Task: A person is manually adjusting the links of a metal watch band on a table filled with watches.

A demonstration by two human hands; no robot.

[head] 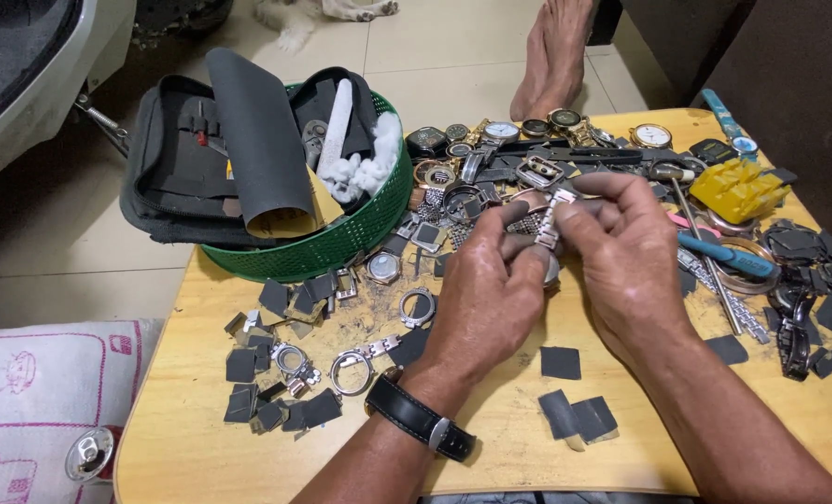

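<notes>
Watch band: a short run of metal links (pixel 549 222), pinched between the fingertips of both hands, above the middle of the wooden table (pixel 491 448).
Handling: judged light and hard, but jointed, so it will flop at each link rather than stay straight; polished metal looks slippery.
Where to hold: by the flat sides of the links, near each end, so the loose run between the fingers stays short.
Left hand: (pixel 487 297) palm down, fingers curled, thumb and forefinger closed on the lower part of the band; a small round metal piece shows just under its fingertips, too hidden to name. A black wristwatch (pixel 421 422) sits on this wrist.
Right hand: (pixel 623 245) arched over from the right, thumb and forefinger closed on the upper end of the band, other fingers bent loosely behind.
Forearms: both come in from the near edge and meet at the band, wrists raised off the table.
Beyond the fingertips: a heap of watches and cases (pixel 491 177).
Left of the fingers: green basket (pixel 341 245) holding a rolled sheet of sandpaper (pixel 259 140) and cotton.
Right of the fingers: yellow plastic piece (pixel 735 187) and a blue-handled tool (pixel 722 254).
Below the hands: small dark sandpaper squares (pixel 560 362) and bare watch cases (pixel 351 366).
</notes>
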